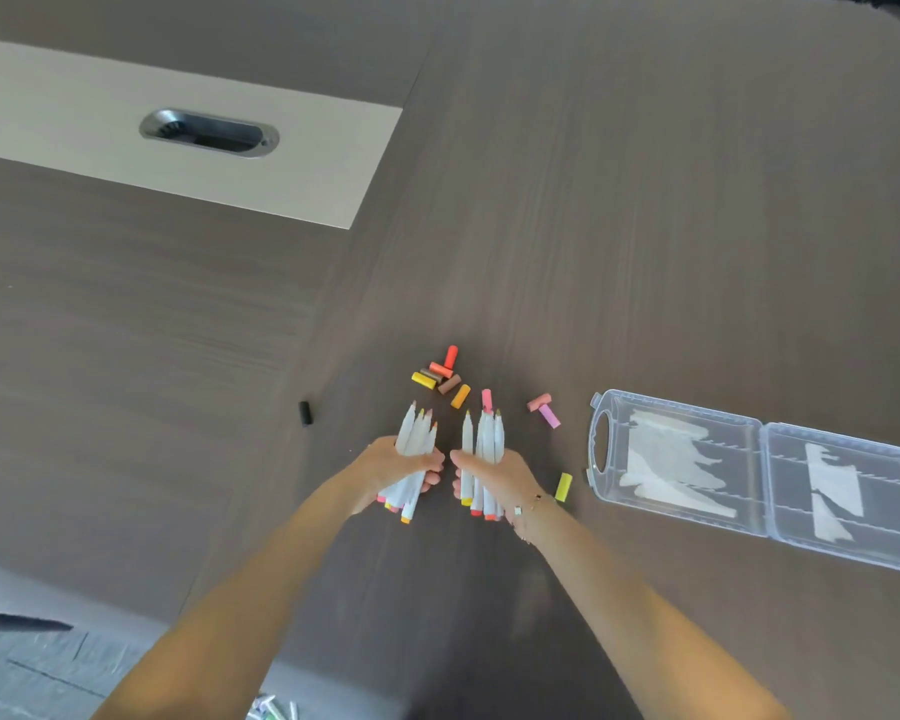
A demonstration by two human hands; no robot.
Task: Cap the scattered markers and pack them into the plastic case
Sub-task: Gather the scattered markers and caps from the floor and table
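My left hand (393, 467) grips a bundle of several white uncapped markers (417, 433), tips pointing away from me. My right hand (500, 472) grips a second bundle of uncapped markers (484, 433) right beside it. Loose caps lie just beyond the tips: a cluster of red, yellow, brown and orange caps (440, 376), a pink cap (486, 400), two pink caps (544, 410), a yellow cap (563, 485) by my right wrist, and a black cap (305, 413) to the left. The clear plastic case (759, 480) lies open and flat at the right.
A dark wood table (645, 226) carries everything. A pale inset strip with a cable grommet (209, 132) sits at the far left. Below the table's near edge, grey floor (37, 672) and a few more markers (271, 709) show.
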